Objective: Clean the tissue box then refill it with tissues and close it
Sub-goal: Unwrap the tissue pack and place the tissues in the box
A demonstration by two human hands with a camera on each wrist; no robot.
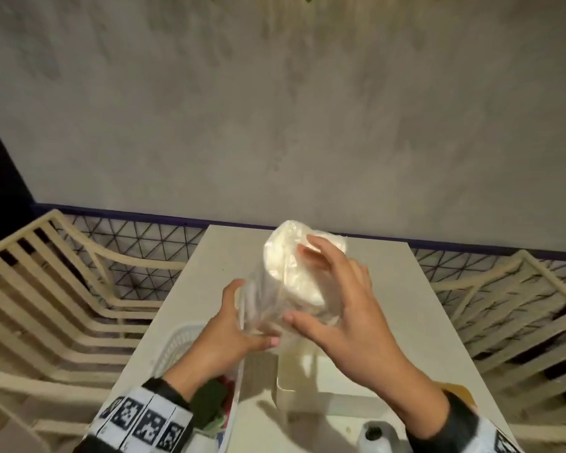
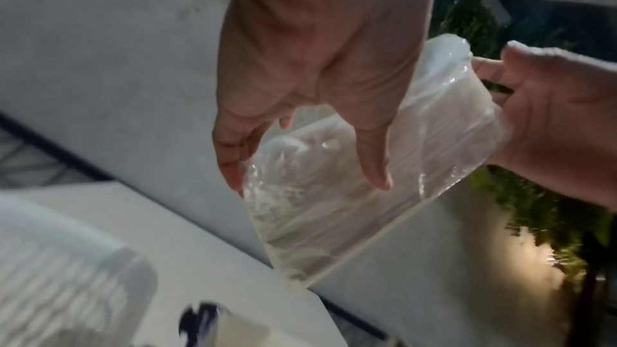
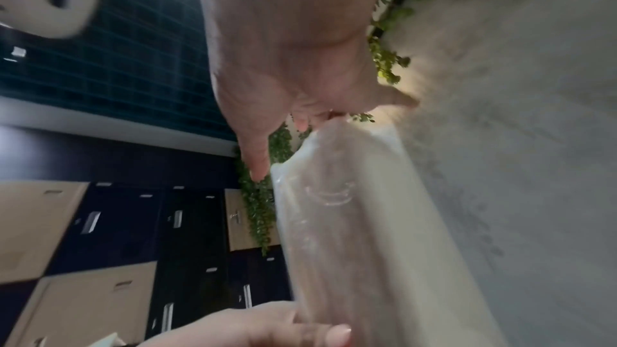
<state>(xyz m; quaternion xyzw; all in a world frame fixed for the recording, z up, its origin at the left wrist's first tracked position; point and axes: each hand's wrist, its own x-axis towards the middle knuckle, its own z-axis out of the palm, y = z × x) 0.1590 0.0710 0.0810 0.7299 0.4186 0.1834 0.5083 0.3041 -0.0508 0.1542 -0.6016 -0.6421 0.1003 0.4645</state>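
A pack of white tissues in clear plastic wrap (image 1: 280, 256) is held tilted in the air above the white table (image 1: 415, 322). My left hand (image 1: 254, 313) grips its near, lower end, thumb on the side and fingers underneath. My right hand (image 1: 296, 284) wraps over its upper right side with spread fingers, thumb near the bottom. The left wrist view shows the tissue pack (image 2: 333, 207) between my left hand (image 2: 300, 176) and my right hand (image 2: 551, 120). The cream tissue box (image 1: 291, 384) stands on the table below, partly hidden by my right forearm.
A white slotted basket (image 1: 177, 341) holding green and red cloths sits at the table's near left. A grey-white object with a dark opening (image 1: 376, 433) is at the near edge. Cream slatted chairs (image 1: 46, 289) flank the table; a grey wall stands behind.
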